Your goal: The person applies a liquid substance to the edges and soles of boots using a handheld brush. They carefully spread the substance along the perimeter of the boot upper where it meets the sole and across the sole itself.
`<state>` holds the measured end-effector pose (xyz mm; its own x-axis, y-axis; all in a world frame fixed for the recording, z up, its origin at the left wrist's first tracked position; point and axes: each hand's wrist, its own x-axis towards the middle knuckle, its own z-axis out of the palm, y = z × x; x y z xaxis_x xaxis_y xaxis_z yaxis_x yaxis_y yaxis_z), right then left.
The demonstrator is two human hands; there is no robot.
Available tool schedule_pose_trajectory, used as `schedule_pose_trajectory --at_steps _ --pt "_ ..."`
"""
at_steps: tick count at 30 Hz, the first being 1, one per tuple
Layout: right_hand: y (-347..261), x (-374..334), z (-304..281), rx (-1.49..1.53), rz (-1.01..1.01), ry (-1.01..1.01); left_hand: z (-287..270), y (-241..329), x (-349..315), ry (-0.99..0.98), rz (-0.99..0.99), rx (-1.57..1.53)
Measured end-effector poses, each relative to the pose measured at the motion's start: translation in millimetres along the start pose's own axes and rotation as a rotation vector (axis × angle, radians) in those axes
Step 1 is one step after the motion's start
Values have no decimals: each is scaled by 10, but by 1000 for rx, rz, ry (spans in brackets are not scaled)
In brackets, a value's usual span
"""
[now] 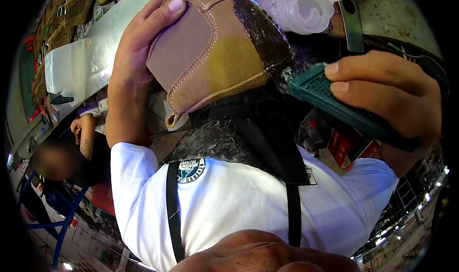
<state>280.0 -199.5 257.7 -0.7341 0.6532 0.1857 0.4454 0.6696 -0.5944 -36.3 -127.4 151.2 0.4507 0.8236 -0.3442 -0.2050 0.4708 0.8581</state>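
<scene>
As the left hand point(139, 38) clamped a tan suede shoe upper point(215, 47) above a lint-strewn black apron point(210, 138), the right hand point(394, 83) gripped a dark green block point(346, 108) with a gridded face, its tip just beside the upper's lower right corner; whether the 2 touched could not be told. Each grip was closed on its load: the left thumb pressed on the suede face with the fingers mostly hidden behind, and 2 right fingertips lay on top of the block, that hand's thumb out of sight.

Good handling, by judgement, called for a left grip confined to the plain edge, clear of the glossy band point(256, 26), and firm enough to stop the panel flexing. For the block, a low angle and short, light, even passes would likely have spared the bare suede.

Tilted in the upper middle of the view, the upper showed 2 main tones, a mauve-brown panel and an olive-tan patch, divided by curving pale stitching. Down its right side ran that dark brown, wet-looking band, while a small pull loop point(171, 120) hung at its lowest corner. Beyond lay a translucent plastic container point(306, 9).
</scene>
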Motion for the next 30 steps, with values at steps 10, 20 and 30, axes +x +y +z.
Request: schedule_pose_trajectory --at_steps 10,20,30 --pt "472 124 -15 343 -28 100 207 5 -7 22 71 155" --pt "696 -154 571 842 275 438 47 -152 45 -189 222 241" --pt "769 -93 287 580 333 487 -46 -101 -8 -351 176 445"
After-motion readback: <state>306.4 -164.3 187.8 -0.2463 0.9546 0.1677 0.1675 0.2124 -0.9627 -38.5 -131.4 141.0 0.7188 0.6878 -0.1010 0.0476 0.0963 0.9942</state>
